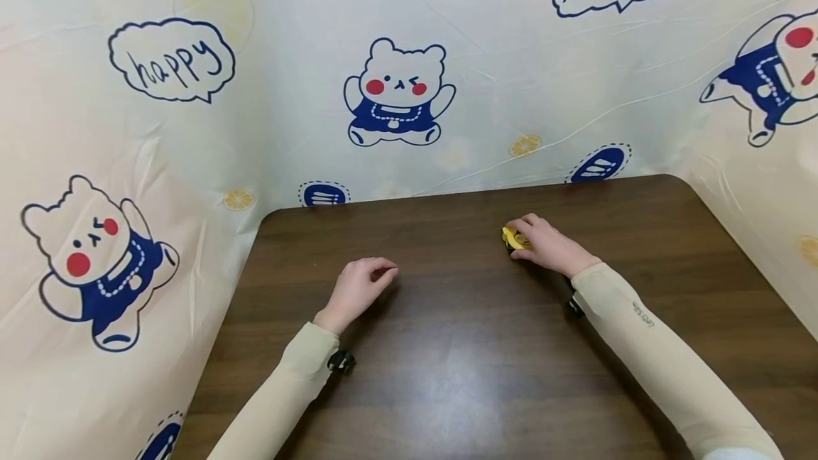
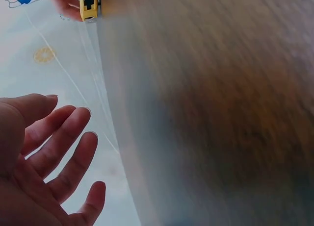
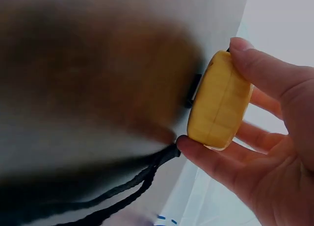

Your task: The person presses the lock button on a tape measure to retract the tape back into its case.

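A small yellow tape measure [image 1: 516, 238] with black parts is at the far right of the brown table. My right hand [image 1: 551, 245] holds it between thumb and fingers. Up close in the right wrist view, the rounded yellow case [image 3: 220, 101] shows on edge, and a black cord [image 3: 142, 182] trails from its lower end. My left hand [image 1: 358, 288] is over the table's left half, with nothing in it. Seen from the left wrist, the fingers [image 2: 73, 169] are loosely bent and apart from each other. The tape measure also appears at the top of that view.
The dark wood-grain table [image 1: 447, 346] reaches back to a pale printed cloth [image 1: 486, 55], which hangs along the back and both sides. Both forearms wear light sleeves, with a black device [image 1: 341, 361] strapped under the left wrist and another [image 1: 575, 305] under the right.
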Available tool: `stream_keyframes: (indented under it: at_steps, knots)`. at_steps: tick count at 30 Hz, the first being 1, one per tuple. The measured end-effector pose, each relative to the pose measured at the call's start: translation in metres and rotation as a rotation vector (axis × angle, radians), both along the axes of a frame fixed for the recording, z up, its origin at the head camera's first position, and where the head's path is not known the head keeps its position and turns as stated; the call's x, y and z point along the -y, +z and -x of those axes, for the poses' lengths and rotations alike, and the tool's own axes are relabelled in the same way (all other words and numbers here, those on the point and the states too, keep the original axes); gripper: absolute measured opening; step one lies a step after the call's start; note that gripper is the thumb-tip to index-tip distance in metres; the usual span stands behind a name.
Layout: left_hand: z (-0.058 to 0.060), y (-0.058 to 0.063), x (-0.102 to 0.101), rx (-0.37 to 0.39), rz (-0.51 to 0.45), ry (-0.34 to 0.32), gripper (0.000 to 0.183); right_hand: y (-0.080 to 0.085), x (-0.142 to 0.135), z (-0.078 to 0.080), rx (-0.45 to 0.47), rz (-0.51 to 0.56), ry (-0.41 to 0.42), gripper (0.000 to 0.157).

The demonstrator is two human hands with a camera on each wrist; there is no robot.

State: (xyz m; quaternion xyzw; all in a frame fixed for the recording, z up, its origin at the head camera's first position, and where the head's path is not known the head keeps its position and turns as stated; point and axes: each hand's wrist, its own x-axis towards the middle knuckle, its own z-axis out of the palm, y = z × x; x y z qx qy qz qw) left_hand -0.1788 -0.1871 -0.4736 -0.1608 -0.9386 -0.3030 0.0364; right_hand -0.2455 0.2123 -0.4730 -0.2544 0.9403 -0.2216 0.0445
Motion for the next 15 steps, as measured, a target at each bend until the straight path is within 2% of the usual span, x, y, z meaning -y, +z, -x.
stream_keyframes:
  at_steps: [7,10,15]
  knots:
    - [-0.0021,0.0004,0.0017,0.029,-0.009,0.015,0.016,-0.0013,-0.0040,0.0039,0.065,-0.025,-0.046,0.063]
    - [-0.0019,0.0000,0.0021,0.031,-0.004,0.024,0.016,-0.0017,-0.0064,0.0002,0.027,-0.034,-0.064,0.064]
    - [0.0002,-0.0018,0.0034,0.020,0.005,0.024,0.016,-0.0027,-0.0098,-0.0025,-0.062,-0.016,-0.102,0.055]
